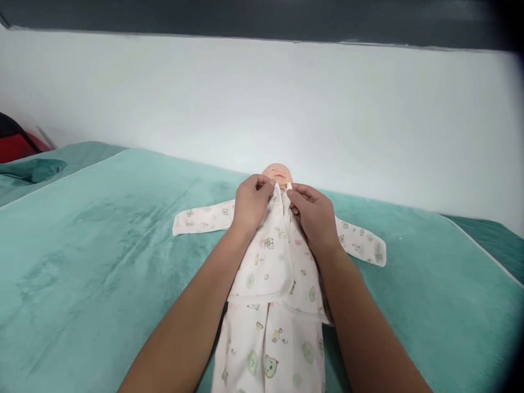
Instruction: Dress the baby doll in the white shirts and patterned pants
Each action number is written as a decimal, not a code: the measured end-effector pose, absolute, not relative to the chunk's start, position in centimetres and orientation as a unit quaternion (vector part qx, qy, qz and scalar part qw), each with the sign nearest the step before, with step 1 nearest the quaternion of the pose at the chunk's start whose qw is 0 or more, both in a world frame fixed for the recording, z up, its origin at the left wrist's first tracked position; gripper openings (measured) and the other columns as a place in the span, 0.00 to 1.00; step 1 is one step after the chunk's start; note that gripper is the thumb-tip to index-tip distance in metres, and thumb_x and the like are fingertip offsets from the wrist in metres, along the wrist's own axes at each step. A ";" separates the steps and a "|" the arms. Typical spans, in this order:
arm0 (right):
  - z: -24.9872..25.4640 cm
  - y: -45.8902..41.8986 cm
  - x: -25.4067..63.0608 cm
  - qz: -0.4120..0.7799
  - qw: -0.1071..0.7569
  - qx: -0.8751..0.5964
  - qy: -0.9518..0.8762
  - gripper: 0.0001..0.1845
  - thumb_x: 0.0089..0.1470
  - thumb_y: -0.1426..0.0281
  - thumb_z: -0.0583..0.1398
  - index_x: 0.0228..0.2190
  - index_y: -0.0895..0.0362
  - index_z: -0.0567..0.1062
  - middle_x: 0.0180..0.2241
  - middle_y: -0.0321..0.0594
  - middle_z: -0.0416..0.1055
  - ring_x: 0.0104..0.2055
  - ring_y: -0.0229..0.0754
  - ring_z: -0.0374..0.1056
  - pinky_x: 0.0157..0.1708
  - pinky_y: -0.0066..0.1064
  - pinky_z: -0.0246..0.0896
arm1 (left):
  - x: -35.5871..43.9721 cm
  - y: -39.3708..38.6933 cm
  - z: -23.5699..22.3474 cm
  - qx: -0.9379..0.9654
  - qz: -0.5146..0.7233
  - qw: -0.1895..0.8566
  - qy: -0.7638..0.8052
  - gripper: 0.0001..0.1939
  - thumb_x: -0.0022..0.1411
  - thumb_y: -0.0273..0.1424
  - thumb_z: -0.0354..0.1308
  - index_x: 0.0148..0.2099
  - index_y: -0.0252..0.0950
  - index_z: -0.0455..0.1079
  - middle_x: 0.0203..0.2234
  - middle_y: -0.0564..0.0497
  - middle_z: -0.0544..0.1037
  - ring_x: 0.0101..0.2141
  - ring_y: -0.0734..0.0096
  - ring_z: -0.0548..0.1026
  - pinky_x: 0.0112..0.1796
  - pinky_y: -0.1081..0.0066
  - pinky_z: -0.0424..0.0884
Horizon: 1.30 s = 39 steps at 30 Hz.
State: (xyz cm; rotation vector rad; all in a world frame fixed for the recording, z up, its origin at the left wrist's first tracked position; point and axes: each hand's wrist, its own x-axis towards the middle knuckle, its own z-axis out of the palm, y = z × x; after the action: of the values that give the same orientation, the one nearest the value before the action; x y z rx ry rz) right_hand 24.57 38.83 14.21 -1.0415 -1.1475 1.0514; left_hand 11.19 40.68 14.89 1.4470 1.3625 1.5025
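Note:
A baby doll (277, 174) lies on its back on a teal blanket (102, 256), head pointing away from me. It wears a white printed shirt (272, 256) with sleeves spread to both sides and matching trousers (270, 349). My left hand (250, 203) is closed, pinching the left edge of the shirt's collar just under the doll's chin. My right hand (313, 214) is closed too, pinching the right collar edge beside it. The two shirt fronts overlap down the chest.
A white wall (286, 103) rises behind the bed. Something red and black (16, 143) sits at the far left edge. A darker teal fold (36, 170) lies at the left, and the blanket's right edge runs off at the lower right.

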 end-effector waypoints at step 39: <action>14.4 39.4 26.3 0.457 0.437 -0.455 -0.628 0.21 0.53 0.61 0.64 0.49 0.51 0.69 0.33 0.31 0.70 0.33 0.37 0.66 0.34 0.30 0.60 | 11.8 39.9 15.6 0.568 0.487 0.375 0.547 0.09 0.53 0.27 0.55 0.37 0.39 0.73 0.27 0.54 0.75 0.27 0.73 0.71 0.28 0.72 0.64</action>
State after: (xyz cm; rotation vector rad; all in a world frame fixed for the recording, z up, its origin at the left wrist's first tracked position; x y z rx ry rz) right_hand 26.28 39.41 14.35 -1.1311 -1.5609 1.1356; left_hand 11.81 39.95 15.63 1.4548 1.3994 1.2467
